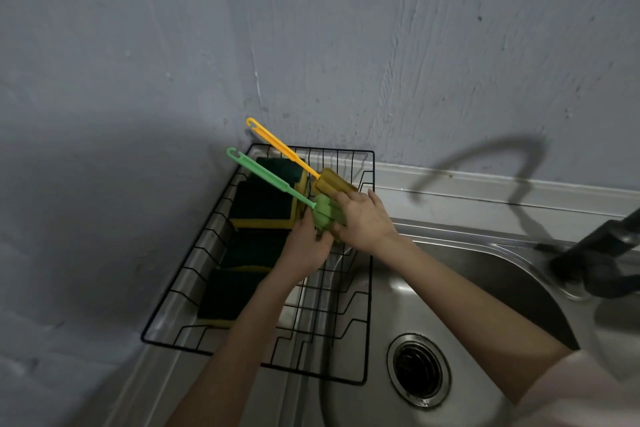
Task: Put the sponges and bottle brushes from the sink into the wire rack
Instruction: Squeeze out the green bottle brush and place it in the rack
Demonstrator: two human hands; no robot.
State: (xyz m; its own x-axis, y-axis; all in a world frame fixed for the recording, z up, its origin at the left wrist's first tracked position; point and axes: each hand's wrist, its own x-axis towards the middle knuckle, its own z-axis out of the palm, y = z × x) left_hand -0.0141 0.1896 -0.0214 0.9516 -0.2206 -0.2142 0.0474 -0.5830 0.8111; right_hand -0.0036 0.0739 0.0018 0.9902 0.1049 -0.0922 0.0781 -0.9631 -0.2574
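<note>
A black wire rack [194, 263] sits on the left of the steel sink [491, 274]. Several green-and-yellow sponges [263, 204] lie in its left half. A green bottle brush [266, 177] and an orange bottle brush [280, 146] lean over the rack, handles pointing up and to the left. My left hand [304, 243] grips the green brush's foam head from below. My right hand [363, 218] covers the foam heads of both brushes from the right, fingers curled on them. The sink basin holds no sponge or brush that I can see.
A dark tap [595, 253] stands at the right over the basin, and the drain [417, 369] is at the bottom middle. A grey wall corner rises right behind the rack. A pale ledge [485, 191] runs behind the sink.
</note>
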